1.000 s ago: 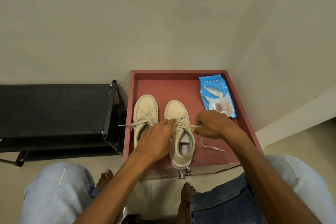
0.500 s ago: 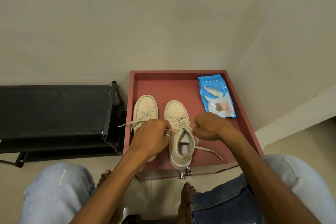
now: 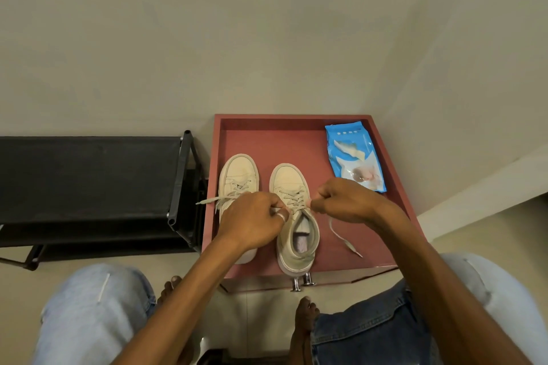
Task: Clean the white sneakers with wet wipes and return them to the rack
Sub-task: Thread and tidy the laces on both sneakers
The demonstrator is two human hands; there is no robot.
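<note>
Red tray [image 3: 296, 142] with sneakers [image 3: 289, 181], wipes pack [image 3: 353, 154]; left hand [image 3: 252, 222], right hand [image 3: 347, 201] tight on laces [image 3: 292, 198].

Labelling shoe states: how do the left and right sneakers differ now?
The left hand and right hand pinch laces of the right sneaker; the left sneaker has a lace trailing loose over the tray rim. The right sneaker sits nearer the person than the left sneaker. Both are off-white, toes to the wall.

Home entryway corner, black shoe rack [image 3: 89, 175] against plain wall [image 3: 207, 38], red low table [image 3: 296, 142], tiled floor [image 3: 261, 320]
</note>
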